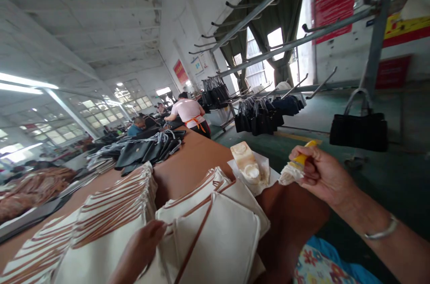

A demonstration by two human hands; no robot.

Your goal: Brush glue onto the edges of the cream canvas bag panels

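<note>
My right hand [314, 169] is closed round the yellow handle of a brush [301, 160], whose end is wrapped in whitish material. It is held up beyond the table's right edge, beside a stained cream container [247, 163] on a white sheet. My left hand [151, 234] pinches the left edge of a cream bag piece [221, 234] with brown trim, which lies on top of other cream pieces. Left of that hand, a long row of overlapping cream pieces with brown edges [110, 212] lies on the table.
Black bags [144, 152] are piled farther along the brown table [198, 154]. A person in a pink shirt [188, 111] stands at its far end. On the right, a metal rack [268, 53] holds hanging bags, including a black handbag [359, 129].
</note>
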